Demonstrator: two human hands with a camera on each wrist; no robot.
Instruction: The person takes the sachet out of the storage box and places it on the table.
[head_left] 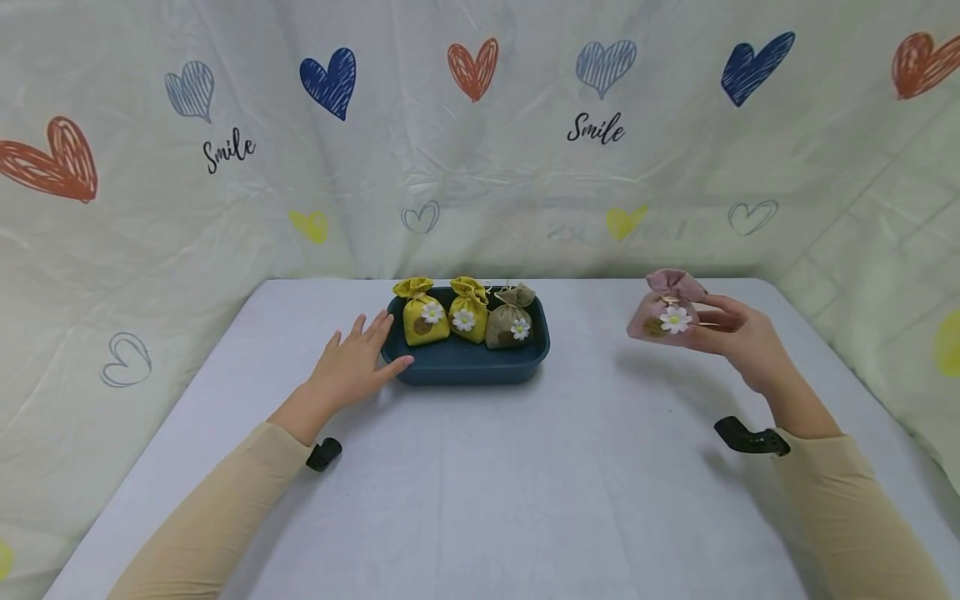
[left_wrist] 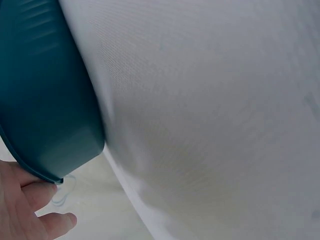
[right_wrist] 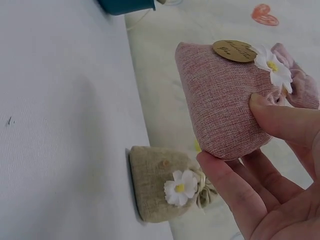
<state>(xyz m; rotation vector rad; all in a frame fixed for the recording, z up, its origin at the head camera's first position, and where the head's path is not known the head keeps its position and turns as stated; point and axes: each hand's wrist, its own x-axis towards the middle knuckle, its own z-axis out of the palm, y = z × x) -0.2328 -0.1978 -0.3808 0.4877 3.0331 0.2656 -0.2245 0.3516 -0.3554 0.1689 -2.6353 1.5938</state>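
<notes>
With our left hand (head_left: 347,367) resting straight-fingered at the teal plastic tray's (head_left: 468,360) left end, our right hand (head_left: 742,342) pinches the pink drawstring pouch (right_wrist: 222,102) aloft, right of the tray, and we judge this the carrying step, likely needing a steady grip trayward next.

Tabletop (head_left: 480,483): was evenly bright, light diffuse, from above.
Pink pouch (head_left: 654,310): threw a soft-edged shadow; weave resolved clearly in right wrist view.
Left wrist view: was dimmer, greyish, slightly soft.
</notes>
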